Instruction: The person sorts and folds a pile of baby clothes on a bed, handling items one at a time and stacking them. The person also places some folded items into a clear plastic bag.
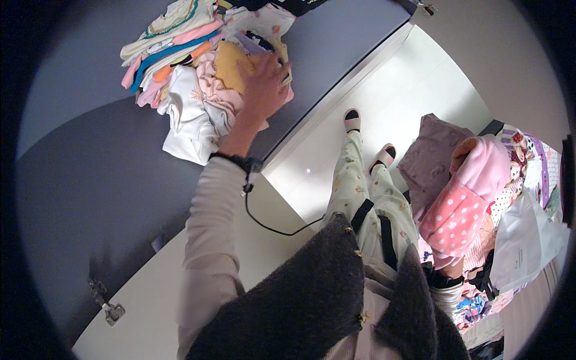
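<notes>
My left hand point(265, 85) rests on the right side of a clothes pile, over a mustard-yellow garment point(231, 67). Its fingers look blurred and spread, and I see nothing clearly gripped. Below it lie a crumpled white garment point(191, 121) and a ribbed pink one point(213, 85). A stack of folded clothes point(175, 49) leans at the pile's left. On my other side, a pink fleece garment with white dots point(459, 216) covers my right hand; only the wrist point(450, 271) shows, so its grip is hidden. A mauve cloth point(432, 157) lies beside that garment.
The left pile sits on a dark grey cabinet shelf point(360, 36) with a pale front edge. Metal hinges point(112, 313) mark the cabinet side. A white plastic bag point(522, 245) lies on more clothes at right. A black cable point(279, 233) hangs from my left wrist.
</notes>
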{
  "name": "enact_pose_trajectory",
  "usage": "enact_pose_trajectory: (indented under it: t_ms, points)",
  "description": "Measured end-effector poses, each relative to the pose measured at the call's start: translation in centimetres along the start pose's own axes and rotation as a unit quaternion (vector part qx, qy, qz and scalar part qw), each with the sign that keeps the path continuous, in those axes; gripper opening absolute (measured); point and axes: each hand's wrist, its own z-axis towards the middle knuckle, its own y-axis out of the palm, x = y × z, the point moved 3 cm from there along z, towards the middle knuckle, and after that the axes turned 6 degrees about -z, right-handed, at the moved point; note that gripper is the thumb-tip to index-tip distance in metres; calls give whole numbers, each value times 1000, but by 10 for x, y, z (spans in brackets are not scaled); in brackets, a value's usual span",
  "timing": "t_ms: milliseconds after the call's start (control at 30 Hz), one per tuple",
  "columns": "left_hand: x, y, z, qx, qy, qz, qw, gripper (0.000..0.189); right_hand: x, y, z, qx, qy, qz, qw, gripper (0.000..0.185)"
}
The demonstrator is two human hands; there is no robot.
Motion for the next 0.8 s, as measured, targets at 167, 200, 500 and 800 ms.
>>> enact_pose_trajectory:
  t_ms: [167,200,500,800]
  points:
    - [-8,32,18,-103,8,135,985,47,2,1,-4,1,4,-9,1000,33]
    - [-17,28,15,-118,2,160,980,47,3,2,-6,0,9,-9,1000,33]
    - [-78,-48,-38,-16,-110,156,981,45,14,2,-12,-2,19,12,1000,33]
    - [-87,-43,-46,1,-107,86,991,42,26,3,-16,-7,31,20,999,34]
